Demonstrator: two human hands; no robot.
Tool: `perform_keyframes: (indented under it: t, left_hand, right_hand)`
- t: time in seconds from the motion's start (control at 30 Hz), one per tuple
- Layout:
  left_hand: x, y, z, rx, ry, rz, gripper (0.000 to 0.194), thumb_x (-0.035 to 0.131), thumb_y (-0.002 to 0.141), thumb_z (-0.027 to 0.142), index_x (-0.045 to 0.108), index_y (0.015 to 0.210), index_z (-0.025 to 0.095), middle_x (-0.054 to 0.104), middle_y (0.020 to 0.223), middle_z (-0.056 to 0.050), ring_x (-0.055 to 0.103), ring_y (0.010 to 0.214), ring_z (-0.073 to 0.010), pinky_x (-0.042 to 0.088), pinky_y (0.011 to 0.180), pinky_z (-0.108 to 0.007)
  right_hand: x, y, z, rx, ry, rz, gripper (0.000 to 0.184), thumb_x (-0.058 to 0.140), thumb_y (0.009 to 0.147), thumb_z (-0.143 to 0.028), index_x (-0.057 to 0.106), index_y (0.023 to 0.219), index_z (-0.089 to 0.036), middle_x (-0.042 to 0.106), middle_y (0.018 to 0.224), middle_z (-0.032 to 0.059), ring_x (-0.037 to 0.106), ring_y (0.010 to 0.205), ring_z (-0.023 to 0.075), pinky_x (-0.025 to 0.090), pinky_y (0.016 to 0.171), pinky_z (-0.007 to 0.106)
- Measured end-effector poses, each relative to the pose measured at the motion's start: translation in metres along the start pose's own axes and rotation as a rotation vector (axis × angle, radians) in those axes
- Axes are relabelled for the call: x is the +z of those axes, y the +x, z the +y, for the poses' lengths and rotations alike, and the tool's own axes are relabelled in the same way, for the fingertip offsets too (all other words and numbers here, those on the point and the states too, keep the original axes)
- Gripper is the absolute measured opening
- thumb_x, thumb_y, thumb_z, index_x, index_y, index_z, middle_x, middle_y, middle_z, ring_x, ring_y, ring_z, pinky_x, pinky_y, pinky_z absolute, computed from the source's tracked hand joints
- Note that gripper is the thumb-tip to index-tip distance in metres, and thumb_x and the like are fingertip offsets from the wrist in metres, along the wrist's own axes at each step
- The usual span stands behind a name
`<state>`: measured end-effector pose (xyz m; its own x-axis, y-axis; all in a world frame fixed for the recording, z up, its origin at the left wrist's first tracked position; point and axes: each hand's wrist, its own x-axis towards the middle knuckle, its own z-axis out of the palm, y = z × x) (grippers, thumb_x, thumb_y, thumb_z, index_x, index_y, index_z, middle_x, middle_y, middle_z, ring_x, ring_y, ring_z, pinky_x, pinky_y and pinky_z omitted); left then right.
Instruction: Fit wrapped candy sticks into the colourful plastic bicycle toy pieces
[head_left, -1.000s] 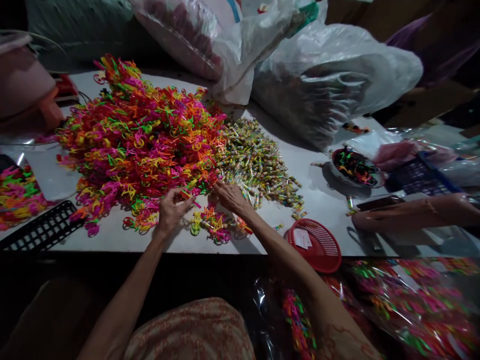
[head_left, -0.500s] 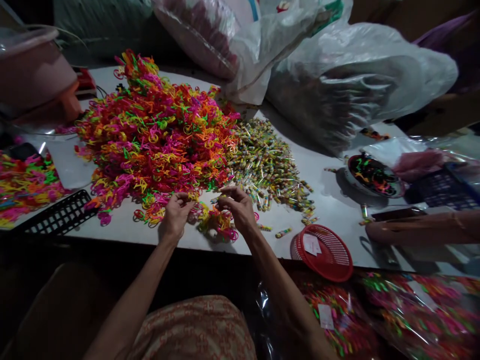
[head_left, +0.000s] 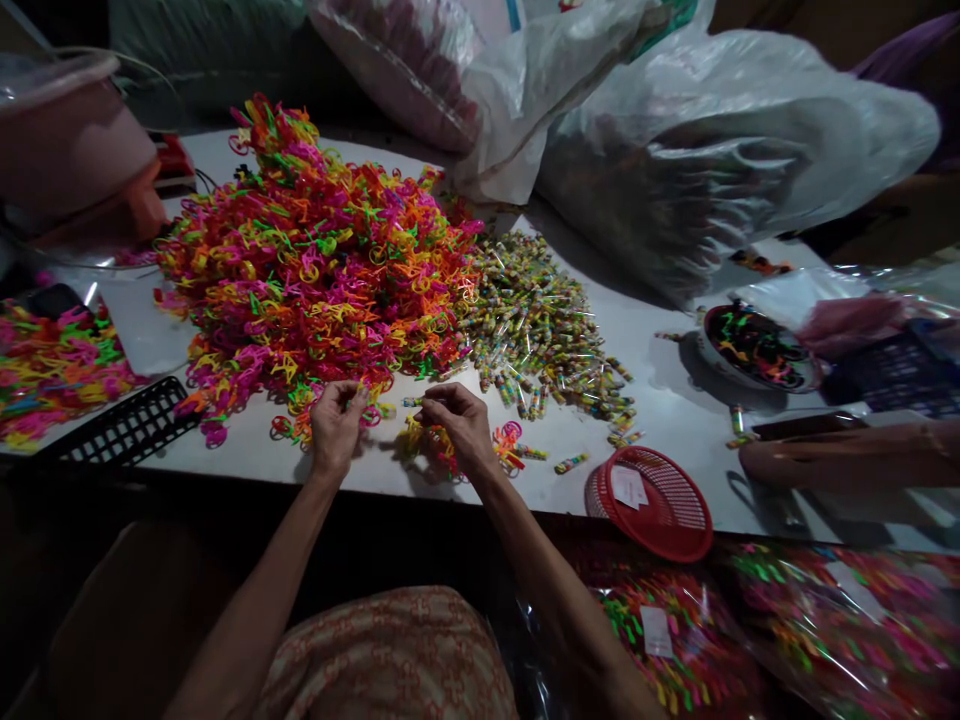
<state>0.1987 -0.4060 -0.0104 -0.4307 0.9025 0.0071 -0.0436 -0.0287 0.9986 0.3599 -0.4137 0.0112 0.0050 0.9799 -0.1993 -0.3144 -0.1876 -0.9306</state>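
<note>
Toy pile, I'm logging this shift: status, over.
Left hand pinched, hold unclear. Right hand gripping a tube. Toy pile just beyond hands. Loose toys beside right hand.

The heaped trinkets look like slick plastic from here, the little tubes have a glossy wrap, the tabletop seems smooth, and that big bag is crinkled, shiny plastic.

heaped pieces pink, orange, yellow, green; basket red; cloth tan, perhaps red-patterned.
</note>
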Motion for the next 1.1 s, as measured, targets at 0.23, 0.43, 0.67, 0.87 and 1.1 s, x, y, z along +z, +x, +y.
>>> perform_keyframes:
  t: [0.23, 0.43, 0.67, 0.87, 1.1]
  left_hand:
    - [0.004, -0.012, 0.001, -0.2, -0.261, -0.072, 0.036, 0.078, 0.056, 0.041, 0.056, 0.073, 0.018, 0.055, 0.065, 0.004, 0.052, 0.06, -0.0082, 0.041, 0.059, -0.021]
    - [0.007, -0.023, 0.001, -0.174, -0.202, -0.033, 0.032, 0.076, 0.059, 0.041, 0.057, 0.071, 0.018, 0.055, 0.064, 0.004, 0.051, 0.061, -0.0083, 0.04, 0.059, -0.02]
    - [0.012, -0.024, 0.002, -0.211, -0.222, -0.017, 0.036, 0.076, 0.057, 0.045, 0.056, 0.071, 0.018, 0.054, 0.064, 0.004, 0.049, 0.06, -0.009, 0.041, 0.06, -0.022]
    - [0.012, -0.026, 0.004, -0.168, -0.135, -0.03, 0.035, 0.069, 0.068, 0.05, 0.053, 0.073, 0.019, 0.051, 0.062, 0.006, 0.046, 0.056, -0.0084, 0.038, 0.056, -0.021]
    - [0.013, -0.035, 0.0, -0.177, -0.099, -0.047, 0.037, 0.063, 0.074, 0.056, 0.052, 0.075, 0.02, 0.051, 0.064, 0.005, 0.045, 0.055, -0.0093, 0.037, 0.053, -0.021]
  right_hand:
    - [0.009, -0.004, 0.003, 0.055, 0.028, -0.003, 0.022, 0.076, 0.06, -0.035, 0.068, 0.069, -0.017, 0.066, 0.063, -0.0006, 0.061, 0.052, 0.0102, 0.048, 0.053, 0.022]
    - [0.008, -0.008, 0.006, 0.121, 0.012, -0.087, 0.02, 0.077, 0.06, -0.034, 0.07, 0.069, -0.017, 0.063, 0.056, -0.002, 0.056, 0.047, 0.009, 0.043, 0.049, 0.021]
    - [0.006, -0.013, 0.014, 0.163, 0.026, -0.129, 0.022, 0.077, 0.061, -0.036, 0.071, 0.069, -0.017, 0.061, 0.052, -0.0028, 0.053, 0.046, 0.0083, 0.042, 0.049, 0.022]
    - [0.01, -0.011, 0.012, 0.153, 0.052, -0.132, 0.026, 0.079, 0.058, -0.039, 0.072, 0.069, -0.017, 0.062, 0.052, -0.0023, 0.05, 0.044, 0.0075, 0.041, 0.047, 0.021]
    - [0.013, -0.02, 0.02, 0.073, 0.068, 0.03, 0.022, 0.08, 0.056, -0.036, 0.075, 0.07, -0.02, 0.071, 0.068, 0.002, 0.06, 0.061, 0.0127, 0.048, 0.061, 0.026]
